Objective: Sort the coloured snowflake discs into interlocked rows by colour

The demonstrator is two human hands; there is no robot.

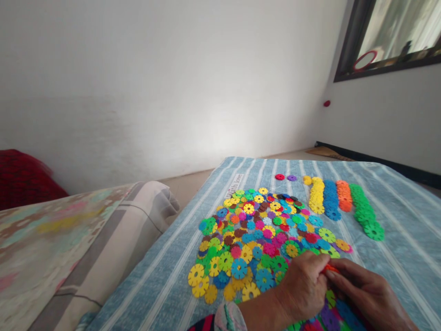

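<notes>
The left hand (303,287) and right hand (367,289) are both closed, pinching an orange disc (330,269) at lower right of the frame; the fingers hide most of it. Below the hands, at the bottom edge, lies a second pile (330,317). Just left is the main heap (241,243) of flat, toothed plastic discs in mixed colours, on a striped blue blanket (406,257). Upper right of the heap, sorted rows lie side by side: yellow row (316,195), blue row (330,197), orange row (344,195), green row (363,211). Near the blanket's far edge lie a red disc (279,177) and a purple disc (291,178).

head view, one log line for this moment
left hand: on orange disc | right hand: on orange disc | rows: yellow, blue, orange, green | pile: mixed
</notes>
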